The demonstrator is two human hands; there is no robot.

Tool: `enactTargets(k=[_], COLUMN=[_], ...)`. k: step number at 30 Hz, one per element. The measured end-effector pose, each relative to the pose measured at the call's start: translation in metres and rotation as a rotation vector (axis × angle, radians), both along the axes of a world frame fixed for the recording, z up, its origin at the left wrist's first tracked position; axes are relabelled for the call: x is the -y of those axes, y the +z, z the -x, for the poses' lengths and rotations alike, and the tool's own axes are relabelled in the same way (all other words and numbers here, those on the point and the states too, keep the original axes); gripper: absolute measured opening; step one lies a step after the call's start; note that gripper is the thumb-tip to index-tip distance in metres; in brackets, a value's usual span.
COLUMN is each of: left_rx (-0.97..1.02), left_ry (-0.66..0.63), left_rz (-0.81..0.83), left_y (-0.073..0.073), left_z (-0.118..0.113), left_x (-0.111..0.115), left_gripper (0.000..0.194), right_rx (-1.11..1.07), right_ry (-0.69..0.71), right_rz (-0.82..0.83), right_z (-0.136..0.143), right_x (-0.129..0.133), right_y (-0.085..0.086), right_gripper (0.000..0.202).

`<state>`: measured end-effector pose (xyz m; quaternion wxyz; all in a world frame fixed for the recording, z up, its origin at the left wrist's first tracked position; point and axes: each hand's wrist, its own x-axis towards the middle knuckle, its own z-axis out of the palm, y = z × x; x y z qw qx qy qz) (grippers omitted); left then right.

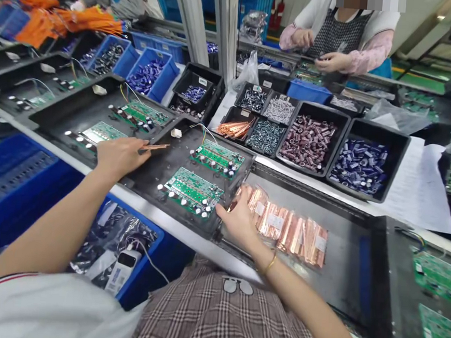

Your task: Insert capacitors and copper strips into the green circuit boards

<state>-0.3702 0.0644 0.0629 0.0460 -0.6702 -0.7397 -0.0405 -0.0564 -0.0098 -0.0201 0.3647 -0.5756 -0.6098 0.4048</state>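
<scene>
In the head view, my left hand point(120, 155) is closed around a few thin copper strips point(156, 147), which stick out to the right. It hovers over the black trays, beside a green circuit board point(102, 133). My right hand point(238, 218) rests at the right edge of the nearer black tray point(147, 176), fingers curled over that edge; whether it grips the tray firmly I cannot tell. Between my hands lie two more boards, a front one point(194, 191) and a rear one point(220, 158), both carrying capacitors. Bagged copper strips point(283, 223) lie just right of my right hand.
Black bins of brown capacitors point(309, 138), blue capacitors point(360, 166), screws point(266, 136) and loose copper strips point(233, 129) line the far side. A blue crate point(152, 231) stands below the line's front edge. Across the line, a co-worker point(341, 37) handles parts.
</scene>
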Motion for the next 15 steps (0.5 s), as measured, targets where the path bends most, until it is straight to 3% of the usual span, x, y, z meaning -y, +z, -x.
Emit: enactTargets(k=[3,6,9,11,13,15], left_rx=[-0.181,-0.264,-0.192,-0.090,-0.012,0.041], left_ry=[-0.031,0.006,-0.008,-0.103,-0.194,-0.224], left_rz=[-0.032,-0.009,0.009,-0.001,0.007,0.051], left_y=[-0.002,0.003,0.012,0.016,0.016,0.014], left_z=[0.009,0.002,-0.031,-0.064,-0.097,-0.123], left_x=[0.002,-0.003,-0.028,-0.055,-0.087,-0.117], left_gripper=[0.036,0.045,0.052,0.052,0.054,0.053], right_rx=[0.064,0.083,0.101,0.174,0.353,0.656], right_ry=[0.016,0.105,0.261,0.264,0.077,-0.270], right_rz=[-0.034,-0.021,-0.024,-0.068,-0.100,-0.163], right_z=[0.007,0.001,-0.030,-0.069,-0.119,-0.175], right_x=[-0.001,-0.006,-0.005,0.007,0.032,0.068], right_y=[-0.004,-0.001,0.011,0.021,0.028,0.030], right_gripper=[0.085,0.085,0.081,0.072,0.065,0.064])
